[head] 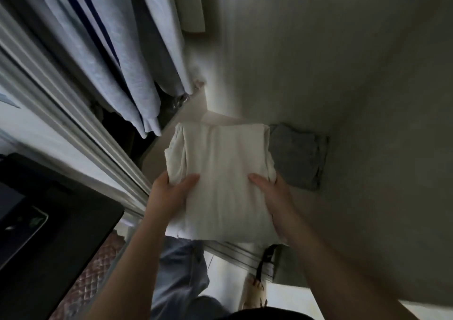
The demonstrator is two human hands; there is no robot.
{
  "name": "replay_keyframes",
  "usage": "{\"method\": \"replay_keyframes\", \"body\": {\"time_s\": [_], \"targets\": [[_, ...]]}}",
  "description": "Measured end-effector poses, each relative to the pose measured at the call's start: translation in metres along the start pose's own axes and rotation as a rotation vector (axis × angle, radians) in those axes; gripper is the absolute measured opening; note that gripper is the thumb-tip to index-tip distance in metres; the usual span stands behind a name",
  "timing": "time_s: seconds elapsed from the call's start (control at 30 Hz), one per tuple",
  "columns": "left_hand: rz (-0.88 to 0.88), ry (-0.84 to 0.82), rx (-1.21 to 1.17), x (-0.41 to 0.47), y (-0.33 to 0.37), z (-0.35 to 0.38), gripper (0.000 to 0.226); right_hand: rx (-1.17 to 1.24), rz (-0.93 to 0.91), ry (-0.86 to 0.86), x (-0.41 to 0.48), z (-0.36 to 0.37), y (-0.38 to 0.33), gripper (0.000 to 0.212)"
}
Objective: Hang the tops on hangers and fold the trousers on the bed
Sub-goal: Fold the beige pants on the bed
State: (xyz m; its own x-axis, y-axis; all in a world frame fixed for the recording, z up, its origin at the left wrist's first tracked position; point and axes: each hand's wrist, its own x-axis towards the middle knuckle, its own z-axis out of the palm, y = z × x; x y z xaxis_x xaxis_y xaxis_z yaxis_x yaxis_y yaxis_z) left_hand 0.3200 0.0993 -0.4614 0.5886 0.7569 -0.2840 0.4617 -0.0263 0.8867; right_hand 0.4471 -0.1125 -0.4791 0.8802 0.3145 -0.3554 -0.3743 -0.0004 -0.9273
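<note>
Thumbs on top, your left hand (171, 196) and right hand (275, 198) grasp the folded cream-white cloth garment (220, 167) by its near corners, its long axis pointing away from you. A folded grey garment (300, 155) lies just beyond your right fingertips, and pale blue hanging tops (110, 62) crowd past the left ones.

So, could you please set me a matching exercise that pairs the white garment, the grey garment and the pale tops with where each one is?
Things:
1. white garment
2. grey garment
3. pale tops

Places:
a. hanging at the upper left
b. gripped by the left hand and the right hand
c. lying folded, just right of the white garment

Pairs: 1-b; 2-c; 3-a
</note>
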Motion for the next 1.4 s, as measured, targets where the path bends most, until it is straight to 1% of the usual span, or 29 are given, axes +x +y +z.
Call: {"method": "replay_keyframes", "body": {"time_s": [0.03, 0.1, 0.17, 0.27, 0.33, 0.43, 0.53, 0.63, 0.67, 0.8, 0.87, 0.9, 0.97, 1.0, 1.03, 1.07, 1.1, 1.13, 1.17, 1.2, 1.23, 1.3, 1.33, 1.4], "targets": [[-0.008, 0.005, -0.002, 0.009, 0.000, 0.003, 0.032, 0.005, 0.011, 0.004, 0.010, 0.004, 0.001, 0.038], [-0.024, -0.014, -0.013, 0.027, -0.002, 0.011, 0.029, 0.008, 0.040, 0.037, 0.026, 0.007, 0.003, 0.045], [-0.050, -0.048, -0.029, 0.048, -0.006, 0.025, 0.035, 0.018, 0.066, 0.088, 0.044, 0.003, 0.008, 0.049], [-0.055, -0.143, -0.015, 0.081, -0.008, 0.061, 0.045, 0.046, 0.093, 0.192, 0.073, -0.012, 0.019, 0.035], [-0.044, -0.235, -0.004, 0.105, -0.011, 0.091, 0.040, 0.058, 0.116, 0.283, 0.090, -0.027, 0.026, 0.032], [-0.045, -0.367, 0.034, 0.130, -0.013, 0.139, 0.037, 0.067, 0.143, 0.428, 0.107, -0.055, 0.032, 0.042], [-0.035, -0.468, 0.058, 0.154, -0.014, 0.191, 0.041, 0.034, 0.115, 0.529, 0.128, -0.081, 0.036, 0.040], [0.000, -0.534, 0.081, 0.178, -0.014, 0.239, 0.039, -0.028, 0.099, 0.621, 0.155, -0.100, 0.033, 0.055], [0.014, -0.547, 0.089, 0.185, -0.012, 0.254, 0.040, -0.037, 0.095, 0.637, 0.166, -0.107, 0.031, 0.056], [0.070, -0.566, 0.118, 0.220, -0.006, 0.308, 0.051, -0.057, 0.037, 0.653, 0.221, -0.131, 0.026, 0.038], [0.085, -0.575, 0.123, 0.237, -0.004, 0.332, 0.056, -0.134, 0.035, 0.685, 0.249, -0.141, 0.026, 0.030], [0.099, -0.582, 0.146, 0.245, -0.004, 0.343, 0.058, -0.192, 0.050, 0.699, 0.261, -0.145, 0.029, 0.034], [0.141, -0.597, 0.215, 0.257, -0.009, 0.361, 0.067, -0.364, 0.091, 0.709, 0.279, -0.152, 0.039, 0.060], [0.181, -0.587, 0.275, 0.258, -0.013, 0.365, 0.075, -0.495, 0.093, 0.706, 0.284, -0.153, 0.047, 0.073], [0.261, -0.544, 0.380, 0.258, -0.019, 0.368, 0.084, -0.669, 0.066, 0.689, 0.286, -0.151, 0.056, 0.081], [0.390, -0.470, 0.517, 0.254, -0.025, 0.368, 0.088, -0.874, 0.035, 0.660, 0.286, -0.147, 0.067, 0.083], [0.555, -0.390, 0.639, 0.248, -0.031, 0.368, 0.088, -1.067, 0.016, 0.621, 0.287, -0.143, 0.080, 0.081], [0.711, -0.357, 0.720, 0.242, -0.038, 0.369, 0.083, -1.213, 0.019, 0.582, 0.287, -0.139, 0.094, 0.075], [0.814, -0.372, 0.772, 0.237, -0.045, 0.372, 0.078, -1.303, 0.043, 0.551, 0.288, -0.137, 0.106, 0.069], [0.841, -0.421, 0.811, 0.233, -0.051, 0.376, 0.073, -1.350, 0.066, 0.529, 0.290, -0.137, 0.118, 0.064], [0.803, -0.476, 0.836, 0.232, -0.057, 0.381, 0.071, -1.369, 0.076, 0.512, 0.292, -0.138, 0.127, 0.061], [0.673, -0.559, 0.883, 0.237, -0.067, 0.394, 0.069, -1.385, 0.040, 0.500, 0.299, -0.145, 0.141, 0.061], [0.653, -0.567, 0.907, 0.241, -0.072, 0.399, 0.070, -1.391, 0.020, 0.498, 0.304, -0.147, 0.146, 0.062], [0.674, -0.549, 0.938, 0.249, -0.081, 0.407, 0.070, -1.388, 0.018, 0.499, 0.313, -0.149, 0.155, 0.065]]}}
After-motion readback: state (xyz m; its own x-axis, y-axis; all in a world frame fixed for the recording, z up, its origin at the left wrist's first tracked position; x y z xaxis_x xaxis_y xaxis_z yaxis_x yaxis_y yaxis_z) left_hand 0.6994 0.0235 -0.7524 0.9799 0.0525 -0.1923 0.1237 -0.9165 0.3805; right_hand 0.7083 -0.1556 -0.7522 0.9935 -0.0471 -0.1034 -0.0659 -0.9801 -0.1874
